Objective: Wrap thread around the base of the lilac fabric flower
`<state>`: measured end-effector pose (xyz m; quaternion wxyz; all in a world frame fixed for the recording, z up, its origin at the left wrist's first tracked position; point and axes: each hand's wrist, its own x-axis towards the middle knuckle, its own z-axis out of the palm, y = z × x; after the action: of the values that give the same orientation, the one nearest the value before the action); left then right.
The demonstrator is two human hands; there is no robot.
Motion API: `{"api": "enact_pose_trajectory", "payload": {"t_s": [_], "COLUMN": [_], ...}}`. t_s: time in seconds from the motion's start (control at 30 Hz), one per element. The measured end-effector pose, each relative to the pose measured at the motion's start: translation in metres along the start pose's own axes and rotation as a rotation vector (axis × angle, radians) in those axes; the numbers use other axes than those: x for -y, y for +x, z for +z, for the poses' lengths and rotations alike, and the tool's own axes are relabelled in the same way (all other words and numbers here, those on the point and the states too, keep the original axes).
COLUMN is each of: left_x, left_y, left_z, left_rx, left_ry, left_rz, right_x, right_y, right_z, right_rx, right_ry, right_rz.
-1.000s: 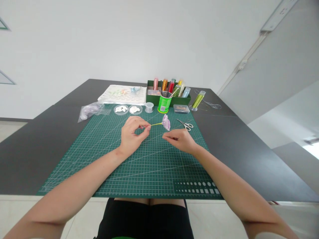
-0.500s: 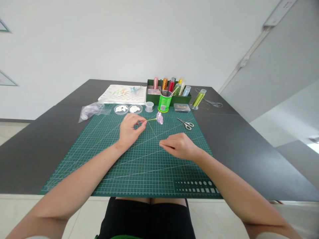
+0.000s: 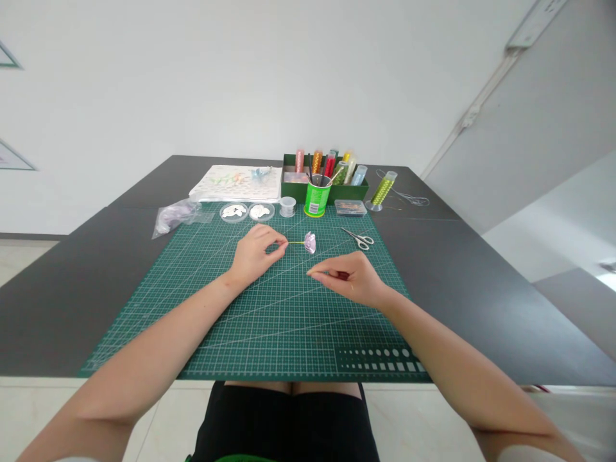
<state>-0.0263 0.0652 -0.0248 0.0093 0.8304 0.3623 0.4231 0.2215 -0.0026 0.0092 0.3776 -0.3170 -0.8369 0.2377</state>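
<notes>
Purple flower (image 3: pixel 310 242) held out over the green mat (image 3: pixel 269 333)

From my end, I see my left hand (image 3: pixel 258 251) clamped on the flower's thin yellow-green stem (image 3: pixel 296 242), thumb and fingertips closed around its end, the bloom pointing to the right. My right hand (image 3: pixel 353 277) sits nearer me, thumb and forefinger tips together; I can't tell whether they pinch a thread. Open scissors (image 3: pixel 359 239) lie on the mat beyond that hand. Farther back on the tabletop (image 3: pixel 457 295), I make out a green can (image 3: pixel 316 200) of tools in front of a green box (image 3: pixel 294 192) holding colored spools (image 3: pixel 330 165)
</notes>
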Motion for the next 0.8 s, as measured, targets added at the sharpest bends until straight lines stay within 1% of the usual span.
{"api": "enact_pose_trajectory", "payload": {"t_s": [0.07,0.17,0.27,0.37,0.47,0.6,0.8], "left_x": [-0.002,-0.008,-0.015,-0.023,-0.029,-0.035,-0.043], "left_y": [-0.001,-0.001,-0.002,-0.004,-0.006,-0.009,-0.009], "left_z": [0.001,0.001,0.000,-0.001,-0.002,-0.001,-0.001], "left_rx": [0.024,0.065,0.117,0.205,0.244,0.249,0.198], "left_ry": [0.008,-0.003,-0.026,-0.050,-0.065,-0.083,-0.174], "left_rz": [0.034,0.077,0.119,0.152,0.175,0.195,0.214], "right_x": [0.004,0.007,0.008,0.007,0.003,-0.005,-0.016], "right_y": [0.001,0.002,0.003,0.004,0.005,0.008,0.010], "right_z": [-0.002,-0.005,-0.009,-0.013,-0.016,-0.019,-0.020], "right_rx": [-0.020,-0.082,-0.137,-0.183,-0.236,-0.269,-0.247], "right_ry": [0.103,0.193,0.213,0.200,0.194,0.206,0.257], "right_rz": [0.086,0.132,0.147,0.160,0.177,0.193,0.217]}}
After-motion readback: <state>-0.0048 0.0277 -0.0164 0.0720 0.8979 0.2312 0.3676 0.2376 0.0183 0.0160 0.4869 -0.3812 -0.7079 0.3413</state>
